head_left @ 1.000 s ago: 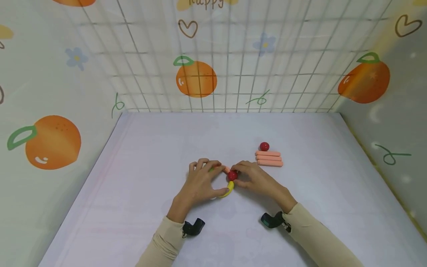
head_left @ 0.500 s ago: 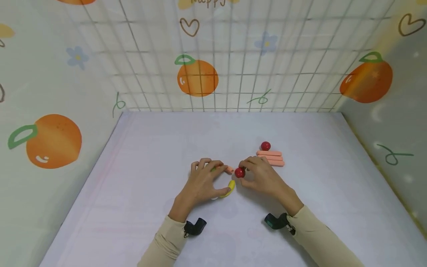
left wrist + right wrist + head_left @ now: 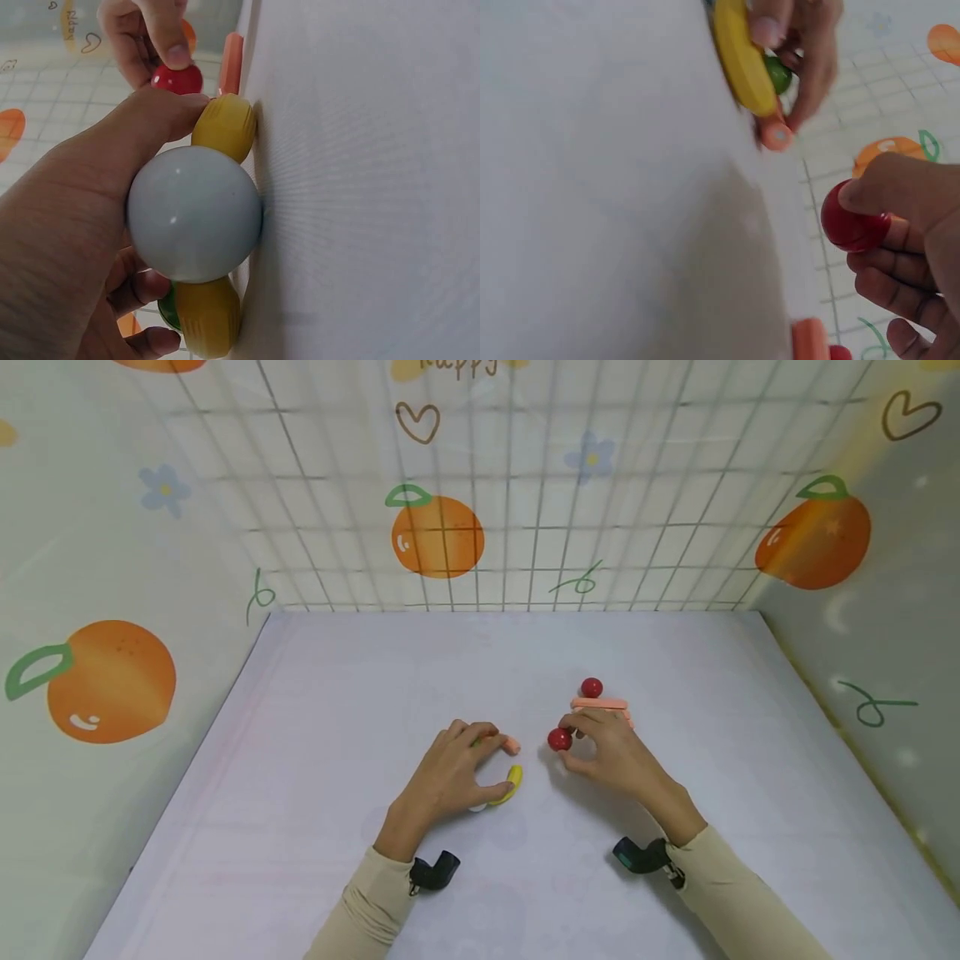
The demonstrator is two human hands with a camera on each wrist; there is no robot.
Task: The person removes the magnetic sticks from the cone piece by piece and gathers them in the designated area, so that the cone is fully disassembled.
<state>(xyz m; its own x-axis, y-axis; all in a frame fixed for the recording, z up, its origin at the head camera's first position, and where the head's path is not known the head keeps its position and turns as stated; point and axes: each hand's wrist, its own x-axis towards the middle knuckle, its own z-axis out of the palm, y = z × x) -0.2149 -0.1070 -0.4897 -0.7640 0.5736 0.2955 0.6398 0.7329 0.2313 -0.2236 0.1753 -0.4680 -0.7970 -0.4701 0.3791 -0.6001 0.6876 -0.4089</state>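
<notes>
My right hand (image 3: 618, 760) pinches a glossy red ball (image 3: 559, 739) between thumb and fingertips, just in front of the stack of sticks. To its left, my left hand (image 3: 448, 770) spreads over a small cluster of toys. Its thumb rests on a yellow toy banana (image 3: 515, 779), and its fingertips are by a salmon-coloured stick (image 3: 512, 745). A white ball (image 3: 195, 214) sits beneath the palm, between the banana and a second yellow piece (image 3: 208, 319). Partly covered by the left fingers is a round green thing (image 3: 778, 75). The rest of the cluster is hidden.
Several salmon-coloured sticks (image 3: 598, 702) lie side by side past my right fingers, partly covered by them. Behind these is another red ball (image 3: 592, 687). A pale tabletop (image 3: 337, 693) meets printed cloth walls at its back and sides.
My right hand has drawn the red ball away from the end of the banana and stick, moving right toward the stacked sticks. The left hand has stayed over the cluster.
</notes>
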